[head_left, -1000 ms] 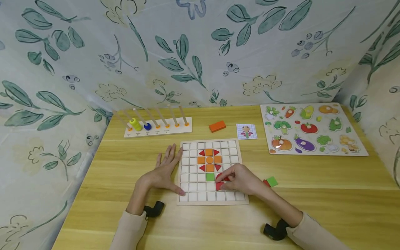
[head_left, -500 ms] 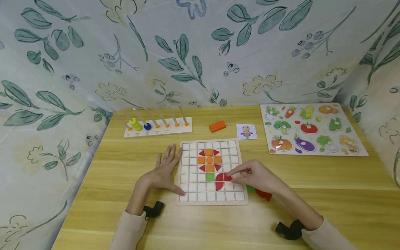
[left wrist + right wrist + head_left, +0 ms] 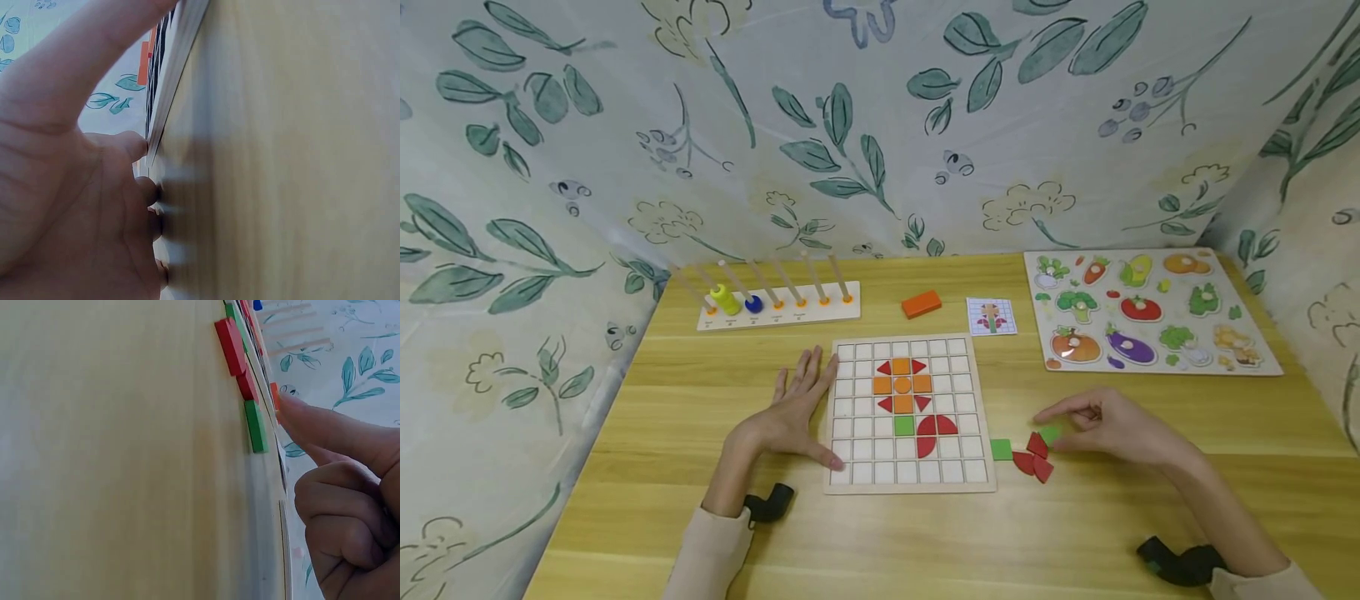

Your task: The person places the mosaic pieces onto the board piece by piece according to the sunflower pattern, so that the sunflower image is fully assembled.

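Note:
A square wooden grid board (image 3: 859, 483) bears an orange-and-red flower pattern, a green square tile (image 3: 905, 425) and several red quarter-round tiles (image 3: 927, 447) below it. My left hand (image 3: 793, 414) rests spread along its left edge, thumb over the lower left corner and fingertips by the upper side. Off the board's right side, my right hand (image 3: 1112, 427) reaches over a loose group of tiles. Its thumb and index finger are parted around a green square tile (image 3: 1049, 435), the other fingers bent. Several red tiles (image 3: 1024, 462) and another green square tile (image 3: 1002, 450) lie beside that.
A pattern card (image 3: 991, 316) and an orange block (image 3: 921, 304) lie behind the board. A peg stand (image 3: 820, 310) with coloured rings is at the back left. At the back right lies a vegetable puzzle board (image 3: 1165, 310). A floral cloth (image 3: 880, 167) hangs behind the table.
My right hand has let go of the red quarter-round tiles on the board and moved right to the loose tiles. My left hand has stayed in place.

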Motion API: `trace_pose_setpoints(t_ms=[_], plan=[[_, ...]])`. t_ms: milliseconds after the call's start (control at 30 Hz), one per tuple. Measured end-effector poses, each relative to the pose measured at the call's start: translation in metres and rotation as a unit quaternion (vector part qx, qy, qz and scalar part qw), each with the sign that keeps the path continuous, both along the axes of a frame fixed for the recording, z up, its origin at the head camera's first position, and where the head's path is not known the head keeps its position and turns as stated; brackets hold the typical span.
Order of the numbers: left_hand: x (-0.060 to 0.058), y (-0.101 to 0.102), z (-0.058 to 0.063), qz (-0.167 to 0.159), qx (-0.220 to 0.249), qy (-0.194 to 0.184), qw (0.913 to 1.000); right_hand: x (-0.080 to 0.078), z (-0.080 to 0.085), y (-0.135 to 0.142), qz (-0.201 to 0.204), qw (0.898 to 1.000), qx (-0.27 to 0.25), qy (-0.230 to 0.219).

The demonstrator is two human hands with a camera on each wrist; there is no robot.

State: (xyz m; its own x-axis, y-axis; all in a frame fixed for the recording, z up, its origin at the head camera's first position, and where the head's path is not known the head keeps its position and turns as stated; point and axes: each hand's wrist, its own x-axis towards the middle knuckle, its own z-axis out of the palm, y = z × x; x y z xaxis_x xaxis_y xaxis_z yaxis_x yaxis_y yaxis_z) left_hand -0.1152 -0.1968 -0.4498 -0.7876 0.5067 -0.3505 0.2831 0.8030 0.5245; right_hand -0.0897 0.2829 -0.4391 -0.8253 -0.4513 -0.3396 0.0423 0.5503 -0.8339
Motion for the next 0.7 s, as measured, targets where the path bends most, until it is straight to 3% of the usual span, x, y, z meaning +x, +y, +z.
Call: trace_pose_setpoints(t_ms=[200,400,700], plan=[[0.000,0.001,0.000,0.000,-0.002,-0.001,1.0000,-0.004,-0.005,0.006,-0.006,0.999,0.031,-0.033],[-0.001,0.001,-0.001,-0.002,-0.001,-0.002,1.0000,-0.012,-0.007,0.001,-0.030,0.999,0.037,-0.016],[0.000,0.001,0.000,-0.001,0.000,-0.002,1.0000,-0.017,-0.007,0.004,-0.018,0.999,0.025,-0.024]])
